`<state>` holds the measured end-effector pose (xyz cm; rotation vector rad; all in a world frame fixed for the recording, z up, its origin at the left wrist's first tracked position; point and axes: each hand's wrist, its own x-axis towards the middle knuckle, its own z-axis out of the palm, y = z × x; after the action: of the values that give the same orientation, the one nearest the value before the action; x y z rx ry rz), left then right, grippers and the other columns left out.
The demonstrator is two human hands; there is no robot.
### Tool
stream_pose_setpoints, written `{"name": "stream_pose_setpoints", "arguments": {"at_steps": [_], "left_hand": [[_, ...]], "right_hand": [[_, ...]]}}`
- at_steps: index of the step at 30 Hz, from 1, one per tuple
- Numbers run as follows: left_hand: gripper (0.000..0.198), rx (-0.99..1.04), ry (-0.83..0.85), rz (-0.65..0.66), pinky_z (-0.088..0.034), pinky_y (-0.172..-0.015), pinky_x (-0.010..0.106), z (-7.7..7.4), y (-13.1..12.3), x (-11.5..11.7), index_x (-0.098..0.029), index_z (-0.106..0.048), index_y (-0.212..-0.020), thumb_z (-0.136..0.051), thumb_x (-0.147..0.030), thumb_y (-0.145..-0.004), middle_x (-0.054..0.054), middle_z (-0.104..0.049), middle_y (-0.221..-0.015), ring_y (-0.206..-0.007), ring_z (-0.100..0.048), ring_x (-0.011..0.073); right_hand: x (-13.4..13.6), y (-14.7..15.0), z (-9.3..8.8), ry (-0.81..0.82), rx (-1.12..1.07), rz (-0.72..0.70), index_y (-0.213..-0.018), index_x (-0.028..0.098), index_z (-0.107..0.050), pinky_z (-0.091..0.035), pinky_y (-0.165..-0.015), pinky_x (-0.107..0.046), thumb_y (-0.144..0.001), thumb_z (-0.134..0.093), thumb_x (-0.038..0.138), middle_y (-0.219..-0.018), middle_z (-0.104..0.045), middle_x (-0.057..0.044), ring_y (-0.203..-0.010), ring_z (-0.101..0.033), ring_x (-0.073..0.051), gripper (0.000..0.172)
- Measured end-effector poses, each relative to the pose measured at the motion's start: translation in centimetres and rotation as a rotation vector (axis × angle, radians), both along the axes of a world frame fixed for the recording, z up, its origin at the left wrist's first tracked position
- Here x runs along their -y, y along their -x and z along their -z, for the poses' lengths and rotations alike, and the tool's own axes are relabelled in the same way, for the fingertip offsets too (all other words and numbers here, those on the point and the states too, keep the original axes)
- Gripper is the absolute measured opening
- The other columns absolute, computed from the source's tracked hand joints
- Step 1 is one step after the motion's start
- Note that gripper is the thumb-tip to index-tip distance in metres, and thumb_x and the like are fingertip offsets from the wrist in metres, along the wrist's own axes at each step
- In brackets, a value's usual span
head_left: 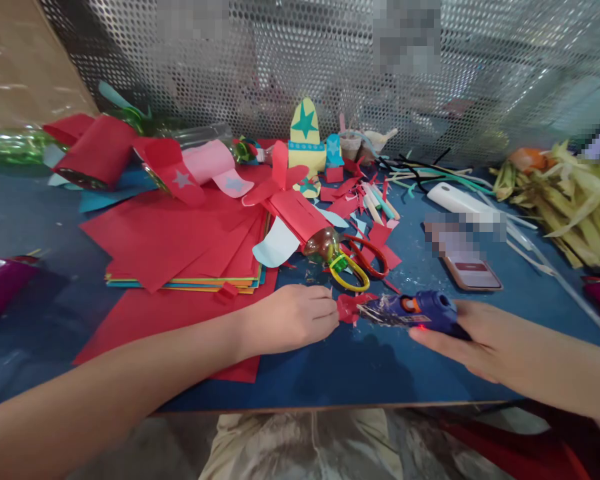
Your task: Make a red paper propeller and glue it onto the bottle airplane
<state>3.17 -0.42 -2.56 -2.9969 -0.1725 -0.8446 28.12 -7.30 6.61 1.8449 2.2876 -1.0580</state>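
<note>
My right hand (475, 333) is wrapped round a blue hot glue gun (433, 310) with a small red light glowing on its side. Its nozzle end, streaked with glue strands, points left at a small red paper piece (349, 307). My left hand (300, 319) is closed, fingertips pinched at the left edge of that piece; the fingers partly hide it. Just beyond lie scissors with a yellow handle loop (351, 275) and a red one. A plastic bottle wrapped in red paper (300, 217), with paper fins, lies behind my left hand.
A stack of red paper (180, 233) spreads at left, with paper-covered bottles (97, 152) behind. Red scraps (380, 235) litter the middle. A phone (467, 263), a white tool (463, 203) and dried husks (580, 207) lie at right. A perforated metal panel (290, 60) stands behind.
</note>
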Motion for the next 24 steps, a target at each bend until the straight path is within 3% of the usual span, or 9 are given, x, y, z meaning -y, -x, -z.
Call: {"name": "stream_pose_setpoints", "arguments": {"at_steps": [4,8,16,19,24], "left_hand": [[0.02,0.005,0.003,0.005,-0.055,-0.075,0.028,0.1,-0.04,-0.04,-0.015,-0.063,-0.081,-0.046,-0.011,-0.091,0.006,-0.067,-0.08,-0.078,-0.062,0.0137],[0.018,0.008,0.006,0.003,-0.055,-0.075,0.028,0.24,-0.02,0.0,-0.015,-0.063,-0.082,-0.047,-0.011,-0.091,0.005,-0.067,-0.081,-0.078,-0.062,0.0134],[0.017,0.016,0.011,-0.002,-0.055,-0.077,0.028,0.31,-0.13,-0.01,-0.015,-0.063,-0.081,-0.049,-0.012,-0.09,0.005,-0.067,-0.08,-0.077,-0.062,0.013],[0.018,0.015,0.009,-0.004,-0.055,-0.078,0.028,0.36,-0.16,-0.01,-0.015,-0.063,-0.081,-0.048,-0.012,-0.09,0.005,-0.067,-0.08,-0.077,-0.062,0.0129],[0.018,0.008,0.01,-0.014,-0.055,-0.078,0.028,0.25,-0.15,0.06,-0.015,-0.063,-0.08,-0.048,-0.012,-0.09,0.005,-0.067,-0.079,-0.077,-0.062,0.0128]], "right_hand": [[-0.16,0.01,0.08,-0.026,-0.004,-0.001,-0.09,0.024,-0.065,-0.051,-0.06,-0.027,-0.09,-0.044,0.049,-0.079,-0.072,0.0,-0.056,-0.061,-0.016,0.032],[-0.21,0.2,-0.16,-0.036,-0.049,-0.033,-0.094,0.025,-0.065,-0.052,-0.074,-0.029,-0.088,-0.047,0.048,-0.09,-0.073,-0.001,-0.077,-0.067,-0.02,0.03],[0.17,-0.2,0.15,-0.013,-0.101,-0.032,-0.096,0.024,-0.066,-0.053,-0.076,-0.031,-0.088,-0.046,0.049,-0.097,-0.073,-0.003,-0.087,-0.066,-0.023,0.032],[0.1,0.02,0.05,-0.018,-0.037,0.021,-0.092,0.024,-0.066,-0.052,-0.074,-0.03,-0.089,-0.047,0.046,-0.091,-0.073,-0.002,-0.082,-0.066,-0.022,0.03],[-0.07,0.56,-0.36,-0.011,-0.037,-0.006,-0.09,0.024,-0.064,-0.052,-0.071,-0.029,-0.089,-0.046,0.047,-0.076,-0.071,-0.001,-0.073,-0.065,-0.021,0.03]]}}
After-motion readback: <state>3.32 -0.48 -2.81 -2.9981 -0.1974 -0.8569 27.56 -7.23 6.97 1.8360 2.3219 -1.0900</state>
